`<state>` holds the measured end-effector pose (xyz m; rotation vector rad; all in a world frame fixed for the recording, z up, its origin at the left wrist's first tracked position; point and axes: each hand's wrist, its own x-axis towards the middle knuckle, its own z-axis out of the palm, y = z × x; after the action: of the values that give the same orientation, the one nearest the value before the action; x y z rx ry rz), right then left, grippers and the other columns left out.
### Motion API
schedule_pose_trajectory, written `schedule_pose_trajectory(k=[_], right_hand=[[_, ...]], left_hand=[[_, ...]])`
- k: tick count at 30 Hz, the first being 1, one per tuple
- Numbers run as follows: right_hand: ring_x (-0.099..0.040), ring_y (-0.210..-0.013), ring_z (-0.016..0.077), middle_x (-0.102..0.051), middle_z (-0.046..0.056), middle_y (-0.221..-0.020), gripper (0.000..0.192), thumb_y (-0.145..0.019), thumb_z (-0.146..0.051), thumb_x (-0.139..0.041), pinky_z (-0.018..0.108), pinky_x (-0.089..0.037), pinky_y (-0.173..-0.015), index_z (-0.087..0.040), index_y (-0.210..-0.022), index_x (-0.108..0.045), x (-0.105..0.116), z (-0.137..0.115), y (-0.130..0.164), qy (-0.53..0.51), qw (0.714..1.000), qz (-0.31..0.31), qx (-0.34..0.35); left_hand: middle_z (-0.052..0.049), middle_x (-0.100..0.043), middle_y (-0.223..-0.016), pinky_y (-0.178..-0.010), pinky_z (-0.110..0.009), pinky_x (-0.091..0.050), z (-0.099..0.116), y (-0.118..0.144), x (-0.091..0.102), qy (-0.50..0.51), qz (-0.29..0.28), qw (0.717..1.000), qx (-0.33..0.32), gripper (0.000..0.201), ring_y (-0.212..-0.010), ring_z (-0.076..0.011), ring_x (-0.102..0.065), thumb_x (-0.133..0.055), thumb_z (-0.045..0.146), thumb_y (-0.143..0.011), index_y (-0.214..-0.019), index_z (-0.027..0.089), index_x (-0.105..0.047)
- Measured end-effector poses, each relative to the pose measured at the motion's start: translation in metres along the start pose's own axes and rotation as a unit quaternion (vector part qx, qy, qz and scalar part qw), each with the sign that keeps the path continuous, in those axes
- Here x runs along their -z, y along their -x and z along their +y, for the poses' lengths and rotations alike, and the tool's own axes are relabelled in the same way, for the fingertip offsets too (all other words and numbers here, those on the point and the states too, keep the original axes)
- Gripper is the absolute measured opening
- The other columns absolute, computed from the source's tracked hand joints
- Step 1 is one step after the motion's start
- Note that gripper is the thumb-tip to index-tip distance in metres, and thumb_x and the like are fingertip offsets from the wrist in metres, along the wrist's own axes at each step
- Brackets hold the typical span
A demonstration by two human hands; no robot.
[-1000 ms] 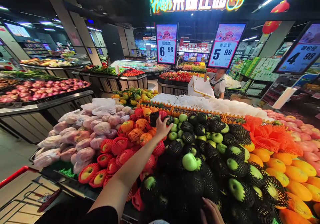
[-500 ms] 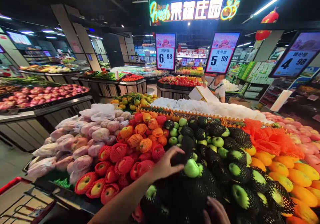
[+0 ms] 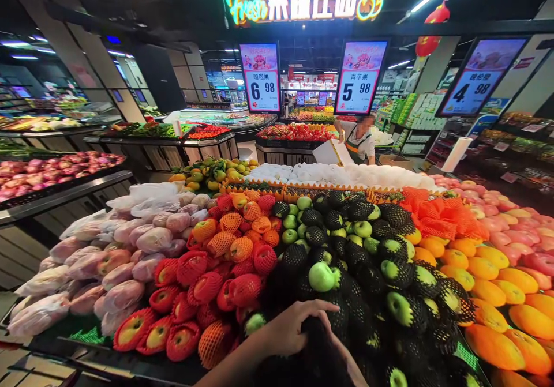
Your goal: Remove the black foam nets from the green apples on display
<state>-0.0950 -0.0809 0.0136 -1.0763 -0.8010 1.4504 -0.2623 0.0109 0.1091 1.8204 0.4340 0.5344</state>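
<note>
Left hand [image 3: 288, 329] sits low center of the frame, fingers [image 3: 318, 307] curled over a black foam-netted apple [image 3: 314, 332] at the front of the green apple pile [image 3: 367, 260] on the table [image 3: 108, 361]. Right hand [image 3: 348, 364] is mostly cut off at the bottom edge, probably touching the same net, but I can't tell its fingers' state. A bare green apple [image 3: 321, 276] sits just above; red-netted apples [image 3: 208, 286] lie to the left.
</note>
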Motion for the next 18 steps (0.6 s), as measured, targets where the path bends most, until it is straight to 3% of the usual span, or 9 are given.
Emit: schedule_pose_trajectory(k=[3,6,10,14,18], right_hand=[[-0.068,-0.108,0.0345,-0.076,0.011,-0.106,0.055,-0.054,-0.052,-0.090,0.052,-0.050,-0.098,-0.026,-0.100,-0.077,0.000,0.000,0.005,-0.026,0.999,0.026,-0.015],[-0.070,-0.102,0.0323,-0.076,0.009,-0.105,0.053,-0.061,-0.052,-0.087,0.050,-0.054,-0.093,-0.026,-0.106,-0.074,0.004,-0.006,0.006,-0.073,0.994,0.080,-0.012],[-0.071,-0.098,0.0323,-0.076,0.009,-0.103,0.056,-0.060,-0.055,-0.087,0.049,-0.056,-0.087,-0.024,-0.104,-0.073,0.014,-0.001,0.002,-0.053,0.989,0.141,-0.010],[-0.069,-0.097,0.0321,-0.075,0.008,-0.098,0.051,-0.058,-0.054,-0.087,0.044,-0.057,-0.084,-0.024,-0.097,-0.072,0.022,0.004,-0.004,-0.008,0.984,0.180,0.019],[-0.066,-0.096,0.0292,-0.071,0.006,-0.098,0.039,-0.061,-0.052,-0.085,0.040,-0.056,-0.083,-0.025,-0.083,-0.067,0.017,-0.008,-0.006,-0.053,0.977,0.178,0.100]], left_hand=[[-0.002,-0.069,-0.117,-0.100,-0.036,-0.047,0.000,0.000,-0.007,0.017,0.055,0.998,0.015,0.047,-0.107,-0.0216,-0.064,-0.057,0.013,-0.082,-0.126,0.029,-0.062],[-0.008,-0.066,-0.119,-0.102,-0.036,-0.045,-0.008,0.002,-0.014,0.049,0.108,0.991,0.059,0.032,-0.111,-0.0231,-0.060,-0.055,0.031,-0.092,-0.121,0.021,-0.064],[-0.010,-0.065,-0.114,-0.097,-0.037,-0.046,-0.025,0.006,-0.020,0.092,0.086,0.988,0.095,0.051,-0.107,-0.0248,-0.059,-0.060,0.057,-0.087,-0.119,0.017,-0.063],[-0.008,-0.063,-0.102,-0.090,-0.034,-0.045,-0.031,0.005,-0.019,0.017,0.096,0.994,0.053,0.045,-0.097,-0.0233,-0.057,-0.072,0.060,-0.075,-0.088,0.017,-0.064],[-0.009,-0.061,-0.098,-0.092,-0.039,-0.043,-0.038,0.004,-0.018,0.078,0.142,0.985,-0.052,0.047,-0.100,-0.0246,-0.057,-0.072,0.061,-0.074,-0.074,0.019,-0.052]])
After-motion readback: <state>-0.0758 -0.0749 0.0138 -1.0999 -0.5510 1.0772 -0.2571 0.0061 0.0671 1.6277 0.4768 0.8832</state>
